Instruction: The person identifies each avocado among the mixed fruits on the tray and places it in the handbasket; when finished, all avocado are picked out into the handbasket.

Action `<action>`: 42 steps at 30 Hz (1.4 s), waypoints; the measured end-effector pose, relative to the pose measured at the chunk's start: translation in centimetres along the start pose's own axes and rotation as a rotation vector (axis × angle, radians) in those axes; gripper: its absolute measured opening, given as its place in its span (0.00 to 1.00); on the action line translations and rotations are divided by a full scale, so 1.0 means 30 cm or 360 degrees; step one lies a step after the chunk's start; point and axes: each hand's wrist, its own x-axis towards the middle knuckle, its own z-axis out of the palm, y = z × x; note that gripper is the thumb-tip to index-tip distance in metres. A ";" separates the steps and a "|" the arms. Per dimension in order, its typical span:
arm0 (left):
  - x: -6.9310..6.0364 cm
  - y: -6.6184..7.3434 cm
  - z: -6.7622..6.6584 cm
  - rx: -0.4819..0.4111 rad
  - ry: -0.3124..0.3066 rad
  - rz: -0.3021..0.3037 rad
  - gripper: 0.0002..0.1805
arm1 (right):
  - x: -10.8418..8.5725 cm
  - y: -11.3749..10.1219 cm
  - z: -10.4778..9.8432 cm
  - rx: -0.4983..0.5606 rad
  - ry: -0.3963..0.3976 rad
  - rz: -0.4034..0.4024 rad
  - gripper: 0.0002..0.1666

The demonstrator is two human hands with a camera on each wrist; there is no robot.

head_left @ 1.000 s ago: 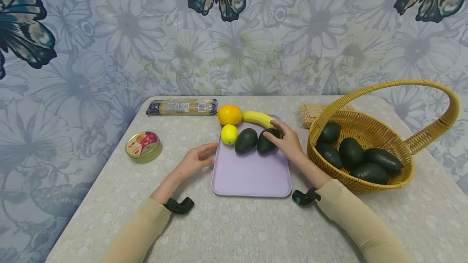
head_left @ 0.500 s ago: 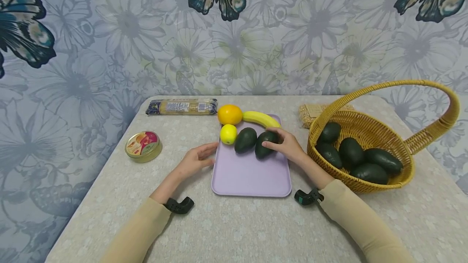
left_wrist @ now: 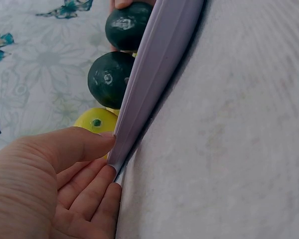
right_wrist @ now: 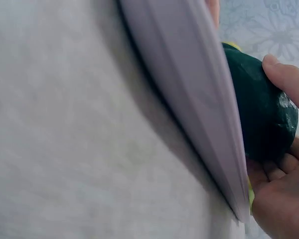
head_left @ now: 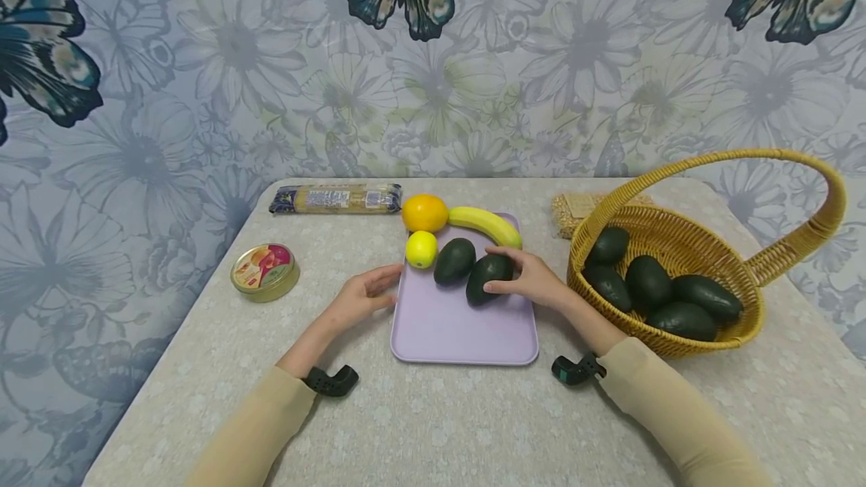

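Note:
A lilac tray (head_left: pixel 440 333) lies on the table. My right hand (head_left: pixel 537 279) grips a dark green avocado (head_left: pixel 485 285) on its right side, thumb on the near side and fingers behind. In the right wrist view that avocado (right_wrist: pixel 261 107) sits between thumb and fingers, just past the tray's rim. A second avocado (head_left: pixel 455 261) rests to its left, beside a yellow lemon (head_left: pixel 422 249). Behind them are an orange fruit (head_left: pixel 425 213) and a banana (head_left: pixel 485 224). My left hand (head_left: pixel 358 297) touches the tray's left edge with thumb and fingertips, the fingers fairly straight.
On the right stands a wicker basket (head_left: pixel 756 314) with a tall handle, holding several avocados (head_left: pixel 649 284). Behind it lies a bag of grains (head_left: pixel 564 215). A round tin (head_left: pixel 265 272) sits at the left, and a spaghetti packet (head_left: pixel 336 198) lies along the back.
My right hand has taken hold of the right avocado and shifted it toward me and slightly left, away from the banana. The left hand stays at the tray's edge.

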 end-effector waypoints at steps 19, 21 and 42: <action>-0.003 -0.002 0.007 -0.0021 -0.0007 -0.0016 0.30 | -0.236 -0.241 -0.213 -0.0045 0.0071 -0.0395 0.39; -0.003 -0.004 0.007 -0.0019 -0.0007 -0.0025 0.30 | -0.284 -0.238 -0.257 -0.0083 0.0115 -0.0411 0.40; 0.002 -0.010 -0.001 0.0016 -0.0005 0.0028 0.30 | -0.575 -0.051 -0.463 -0.0682 0.0661 0.0083 0.42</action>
